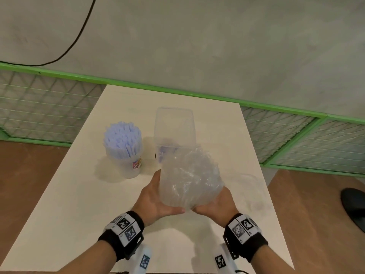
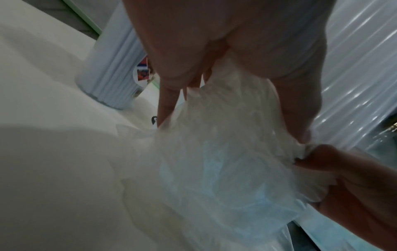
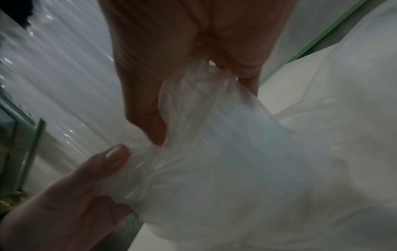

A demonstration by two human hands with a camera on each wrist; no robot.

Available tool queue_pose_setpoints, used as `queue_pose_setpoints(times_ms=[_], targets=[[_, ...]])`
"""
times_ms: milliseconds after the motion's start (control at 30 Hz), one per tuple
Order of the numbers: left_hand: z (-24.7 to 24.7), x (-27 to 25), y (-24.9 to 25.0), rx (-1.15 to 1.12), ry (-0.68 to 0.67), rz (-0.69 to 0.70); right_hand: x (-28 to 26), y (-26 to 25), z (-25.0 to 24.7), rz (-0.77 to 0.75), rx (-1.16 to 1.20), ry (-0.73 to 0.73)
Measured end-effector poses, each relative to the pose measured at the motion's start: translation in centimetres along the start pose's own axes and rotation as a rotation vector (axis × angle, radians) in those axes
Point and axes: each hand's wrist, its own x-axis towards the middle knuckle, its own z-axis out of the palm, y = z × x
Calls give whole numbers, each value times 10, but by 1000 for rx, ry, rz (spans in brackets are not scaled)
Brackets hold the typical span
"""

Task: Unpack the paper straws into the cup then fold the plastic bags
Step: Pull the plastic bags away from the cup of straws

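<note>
Both hands hold a crumpled clear plastic bag (image 1: 189, 178) above the middle of the white table (image 1: 79, 204). My left hand (image 1: 156, 196) grips its left side, fingers behind the plastic and thumb at the bottom. My right hand (image 1: 217, 204) pinches the bag's lower right edge. In the left wrist view the bag (image 2: 214, 161) is bunched between fingers and thumb; in the right wrist view the bag (image 3: 225, 152) is pinched the same way. A cup (image 1: 132, 165) packed with pale blue paper straws (image 1: 123, 138) stands upright at the left.
A tall clear plastic container (image 1: 174, 129) stands behind the bag. Another clear bag (image 1: 248, 180) lies flat on the table to the right. A green-framed wire fence (image 1: 296, 113) runs behind the table. A dark object (image 1: 353, 206) sits on the brown floor at right.
</note>
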Motion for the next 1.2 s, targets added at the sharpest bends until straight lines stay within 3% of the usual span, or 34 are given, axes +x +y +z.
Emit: queue_pose_setpoints(times_ms=[133, 267, 600, 833, 1000, 1200], targets=[[-30, -17, 8, -21, 92, -6, 3, -24, 32, -49, -15, 27], [-55, -26, 15, -34, 20, 35, 3, -33, 62, -80, -12, 20], [-103, -40, -31, 28, 161, -144, 8, -42, 141, -65, -54, 40], [-110, -34, -50, 42, 186, -190, 0, -60, 105, -145, -177, -175], [-109, -33, -57, 35, 188, -209, -14, -85, 76, -255, -145, -47], [-105, -34, -66, -15, 216, -269, -3, -93, 79, -378, -265, -69]])
